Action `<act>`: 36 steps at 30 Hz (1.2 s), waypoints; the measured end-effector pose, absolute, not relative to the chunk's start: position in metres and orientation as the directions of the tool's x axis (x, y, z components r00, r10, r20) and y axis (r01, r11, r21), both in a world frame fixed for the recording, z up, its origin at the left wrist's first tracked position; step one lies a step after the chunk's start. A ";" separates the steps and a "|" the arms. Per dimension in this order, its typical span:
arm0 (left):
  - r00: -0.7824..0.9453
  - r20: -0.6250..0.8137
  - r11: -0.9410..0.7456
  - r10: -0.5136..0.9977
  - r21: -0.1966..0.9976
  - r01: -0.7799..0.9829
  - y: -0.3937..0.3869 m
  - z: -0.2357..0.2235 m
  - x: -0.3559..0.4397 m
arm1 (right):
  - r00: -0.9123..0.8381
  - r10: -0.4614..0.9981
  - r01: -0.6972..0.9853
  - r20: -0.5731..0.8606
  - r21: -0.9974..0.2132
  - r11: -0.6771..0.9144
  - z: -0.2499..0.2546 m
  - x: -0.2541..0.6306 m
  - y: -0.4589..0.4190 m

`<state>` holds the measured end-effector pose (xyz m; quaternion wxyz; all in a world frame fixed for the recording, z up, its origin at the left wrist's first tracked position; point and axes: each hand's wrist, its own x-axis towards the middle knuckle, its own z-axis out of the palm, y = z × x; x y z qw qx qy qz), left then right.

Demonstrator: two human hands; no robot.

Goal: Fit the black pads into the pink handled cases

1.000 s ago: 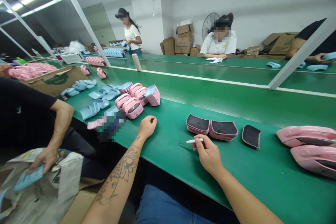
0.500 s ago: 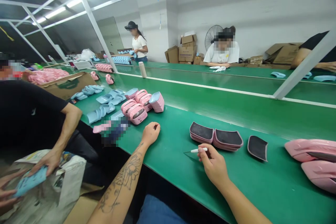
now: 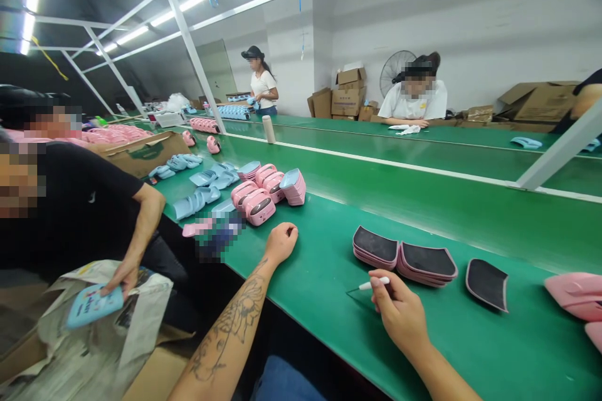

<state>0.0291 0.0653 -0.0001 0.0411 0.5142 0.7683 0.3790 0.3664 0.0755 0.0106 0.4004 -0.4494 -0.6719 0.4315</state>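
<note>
My right hand (image 3: 399, 308) pinches a white-handled awl (image 3: 371, 286), whose thin metal tip points left, just over the green table. My left hand (image 3: 282, 242) rests on the table as a loose fist, and nothing shows in it. Beyond my right hand lie two stacks of curved pink panels with black faces, the left stack (image 3: 375, 245) touching the right stack (image 3: 427, 263). A single panel (image 3: 487, 284) of the same kind sits to their right. Left of my left hand is a group of pink moulded cases (image 3: 256, 203) with dark oval windows.
Light-blue curved pieces (image 3: 195, 200) and a pink stack with a blue top (image 3: 293, 187) lie on the left. Larger pink shells (image 3: 576, 297) sit at the right edge. A co-worker's hand (image 3: 123, 277) holds a blue piece over a paper-lined box. A slanted white post (image 3: 559, 144) stands right.
My view has swung slightly left, so everything sits farther right. My hands keep about the same pose. The co-worker at left has turned the blue piece so its printed face shows.
</note>
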 end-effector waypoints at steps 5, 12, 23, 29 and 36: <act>-0.466 0.327 0.183 0.823 0.623 0.760 0.065 0.000 0.029 | -0.317 0.943 0.275 0.106 -0.941 0.198 0.015 0.365 0.074; -0.471 0.324 0.190 0.820 0.623 0.759 0.065 0.000 0.030 | -0.392 0.912 0.332 0.125 -0.905 0.266 0.028 0.358 0.069; -0.479 0.320 0.193 0.817 0.631 0.751 0.070 -0.003 0.026 | -0.520 0.836 0.355 0.175 -0.846 0.398 0.018 0.361 0.071; -0.470 0.318 0.198 0.823 0.615 0.764 0.070 -0.002 0.028 | -0.511 0.848 0.305 0.139 -0.893 0.330 0.015 0.364 0.070; -0.461 0.322 0.189 0.827 0.612 0.768 0.069 -0.001 0.029 | -0.508 0.846 0.231 0.159 -0.922 0.312 0.022 0.367 0.070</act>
